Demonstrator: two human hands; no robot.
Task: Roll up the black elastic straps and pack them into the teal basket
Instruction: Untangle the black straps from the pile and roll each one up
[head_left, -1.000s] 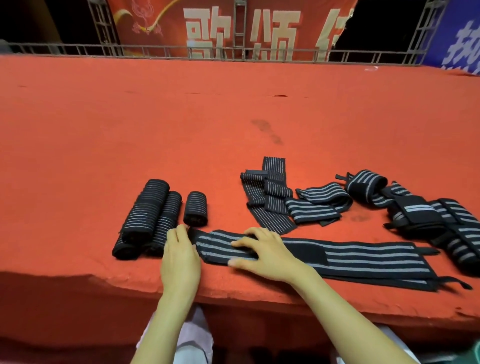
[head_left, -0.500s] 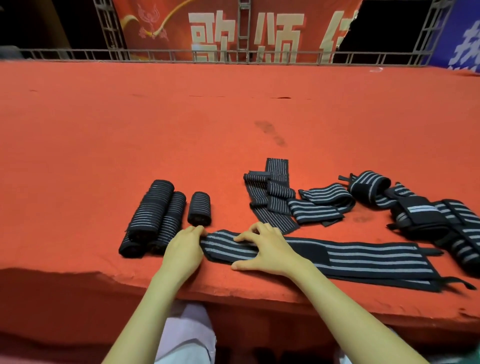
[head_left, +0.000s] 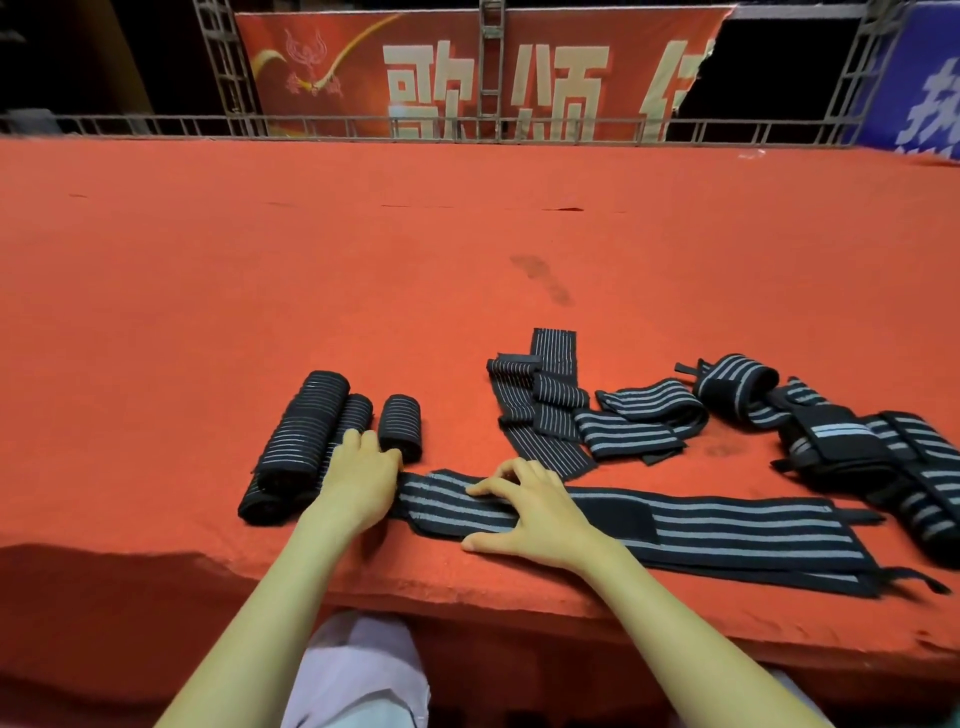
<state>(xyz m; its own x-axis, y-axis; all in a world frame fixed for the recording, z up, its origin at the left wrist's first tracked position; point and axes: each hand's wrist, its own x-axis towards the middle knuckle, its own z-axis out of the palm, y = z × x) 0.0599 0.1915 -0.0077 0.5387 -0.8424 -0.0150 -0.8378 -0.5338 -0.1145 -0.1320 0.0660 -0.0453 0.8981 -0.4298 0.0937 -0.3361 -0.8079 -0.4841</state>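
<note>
The unrolled striped strap (head_left: 727, 525) lies along the near edge of the red surface (head_left: 260, 270), its long axis running 9 to 3 o'clock. Its free end sits just at 3 o'clock of the left hand (head_left: 358, 483), which looks the better placed to start the roll. That hand's fingers lie nearly straight and grip nothing visible, while the right hand (head_left: 540, 517) presses spread fingers on the strap; the teal basket is out of view.

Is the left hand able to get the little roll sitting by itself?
Probably yes. The little roll lies right beside the left hand, close to its fingertips, and nothing seems to sit between them.
</note>
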